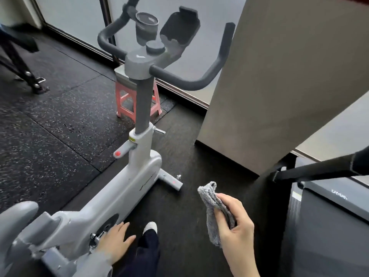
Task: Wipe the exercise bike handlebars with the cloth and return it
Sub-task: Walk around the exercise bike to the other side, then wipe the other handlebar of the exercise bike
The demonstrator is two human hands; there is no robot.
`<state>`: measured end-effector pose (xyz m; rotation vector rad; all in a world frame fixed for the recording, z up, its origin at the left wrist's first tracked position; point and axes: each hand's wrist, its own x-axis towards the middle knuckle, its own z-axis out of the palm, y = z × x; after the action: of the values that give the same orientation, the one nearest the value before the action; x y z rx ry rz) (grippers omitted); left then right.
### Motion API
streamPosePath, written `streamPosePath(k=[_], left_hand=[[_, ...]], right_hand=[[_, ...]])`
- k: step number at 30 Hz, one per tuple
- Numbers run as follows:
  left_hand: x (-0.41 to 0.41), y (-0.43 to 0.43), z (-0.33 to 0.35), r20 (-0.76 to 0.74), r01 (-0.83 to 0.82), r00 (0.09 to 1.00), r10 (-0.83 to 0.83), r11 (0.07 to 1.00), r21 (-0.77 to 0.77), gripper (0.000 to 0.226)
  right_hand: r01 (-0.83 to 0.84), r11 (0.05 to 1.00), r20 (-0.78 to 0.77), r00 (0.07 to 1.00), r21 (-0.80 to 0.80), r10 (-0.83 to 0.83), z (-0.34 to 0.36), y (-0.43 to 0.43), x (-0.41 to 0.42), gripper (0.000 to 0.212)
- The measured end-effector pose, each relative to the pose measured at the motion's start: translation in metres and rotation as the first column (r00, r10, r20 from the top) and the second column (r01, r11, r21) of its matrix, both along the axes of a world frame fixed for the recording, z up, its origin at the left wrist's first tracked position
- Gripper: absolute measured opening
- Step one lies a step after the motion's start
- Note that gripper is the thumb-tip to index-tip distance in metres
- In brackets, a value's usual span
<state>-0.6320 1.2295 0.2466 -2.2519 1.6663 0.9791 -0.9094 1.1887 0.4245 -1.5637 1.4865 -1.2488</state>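
Below the handlebars, the right hand pinches a cloth; the left hand lies spread beside the bike.

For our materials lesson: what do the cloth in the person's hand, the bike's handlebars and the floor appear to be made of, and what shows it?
Grey fluffy cloth in the right hand: likely microfibre, from its fuzzy pile. Dark curved handlebars: probably foam or rubber sleeving, matte with no glint. Black speckled floor: apparently rubber gym tiles, with flecks and visible seams.
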Motion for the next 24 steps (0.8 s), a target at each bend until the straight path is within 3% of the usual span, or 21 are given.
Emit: streamPosePath(k=[4, 10, 14, 17, 20, 22, 24], left_hand=[[0.017, -0.069, 0.008, -0.062, -0.041, 0.997, 0.037, 0.998, -0.052, 0.060], [0.048, -0.192, 0.057, -0.143, -0.087, 0.989, 0.041, 0.939, -0.333, 0.052], [0.050, -0.260, 0.118, -0.232, -0.147, 0.973, 0.003, 0.782, -0.606, 0.047], [0.045, -0.300, 0.167, -0.118, -0.092, 0.993, -0.012, 0.552, -0.829, 0.053], [0.046, -0.329, 0.204, -0.008, -0.016, 1.000, 0.021, 0.395, -0.919, 0.048], [0.049, -0.345, 0.223, 0.024, 0.010, 0.999, 0.034, 0.365, -0.931, 0.049], [0.053, -0.360, 0.235, 0.060, 0.055, 0.998, 0.000, 0.404, -0.913, 0.052]], right_hand=[[0.015, 0.999, -0.002, 1.000, -0.047, -0.015, 0.005, -0.065, 0.027, 0.046], [0.045, 0.990, -0.007, 0.999, -0.135, -0.046, 0.020, -0.151, 0.069, 0.043], [0.062, 0.967, -0.029, 0.997, -0.246, -0.071, 0.040, -0.196, 0.087, 0.033], [0.038, 0.943, -0.071, 0.995, -0.331, -0.065, 0.056, -0.231, 0.097, 0.029], [-0.013, 0.934, -0.096, 0.995, -0.358, -0.023, 0.068, -0.266, 0.107, 0.024], [-0.036, 0.920, -0.114, 0.993, -0.390, -0.009, 0.079, -0.286, 0.119, 0.022], [-0.066, 0.913, -0.157, 0.988, -0.402, 0.003, 0.087, -0.306, 0.135, 0.022]])
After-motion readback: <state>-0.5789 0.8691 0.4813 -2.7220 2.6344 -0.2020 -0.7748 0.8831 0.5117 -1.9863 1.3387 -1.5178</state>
